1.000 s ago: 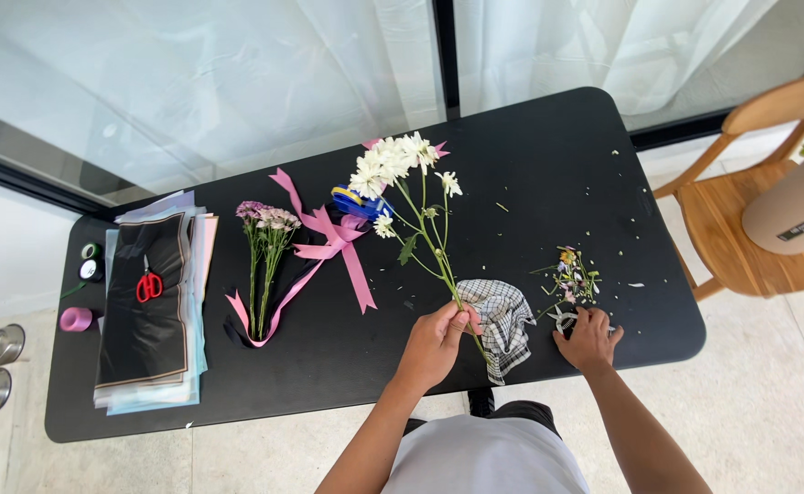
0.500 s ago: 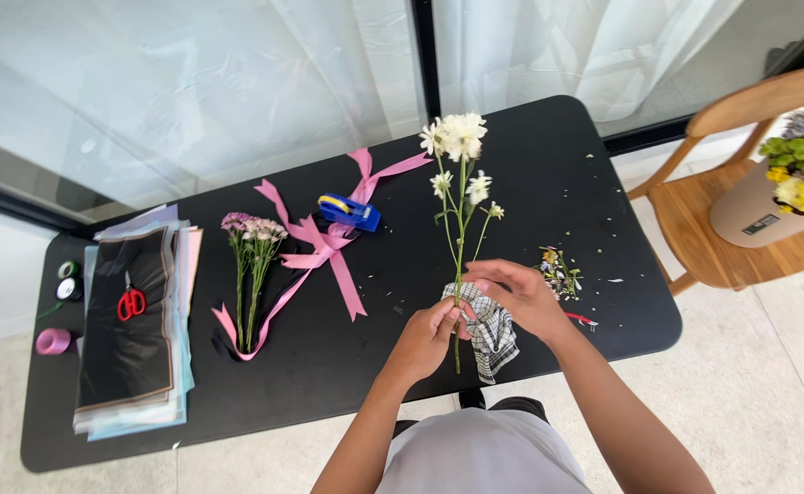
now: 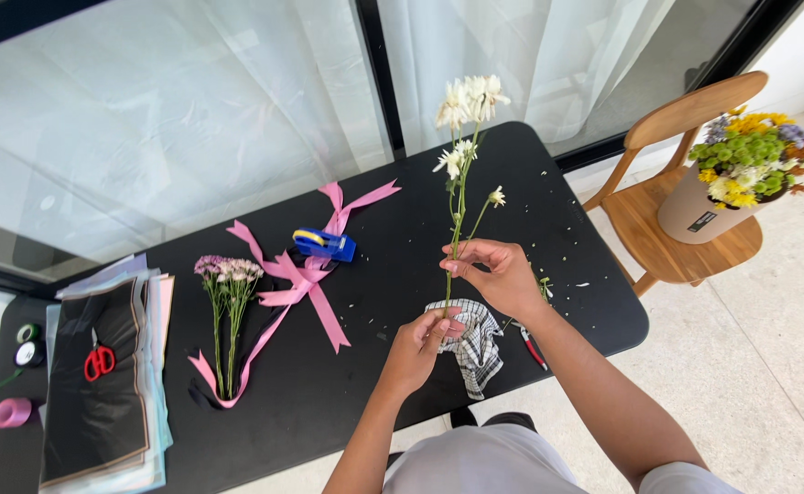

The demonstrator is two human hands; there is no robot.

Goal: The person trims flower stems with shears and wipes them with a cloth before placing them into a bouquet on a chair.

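Looks like this is early in the flower prep: the white daisy stem (image 3: 459, 197) is held upright above the black worktop (image 3: 548, 183), left hand (image 3: 417, 349) pinched shut around the bottom of the stem, right hand (image 3: 496, 275) closed on it a bit higher up, fingers curled around. Green bits scattered near the right edge suggest some stripping or trimming is done, I'd guess. What's left untouched as far as I can see: the small purple bunch (image 3: 225, 306) lying on the pink ribbon (image 3: 306, 279), the stack of wrapping sheets (image 3: 100, 375) with red scissors (image 3: 98, 361) on top, and the tape rolls (image 3: 26, 343) at the far left. A checked cloth (image 3: 475, 343) sits just under the hands. Label-wise, the tan pot of mixed flowers (image 3: 699, 206) on the wooden chair (image 3: 667, 242) has a small dark rectangular label low on its side, and there's a blue and yellow tool (image 3: 324, 243) by the ribbon.
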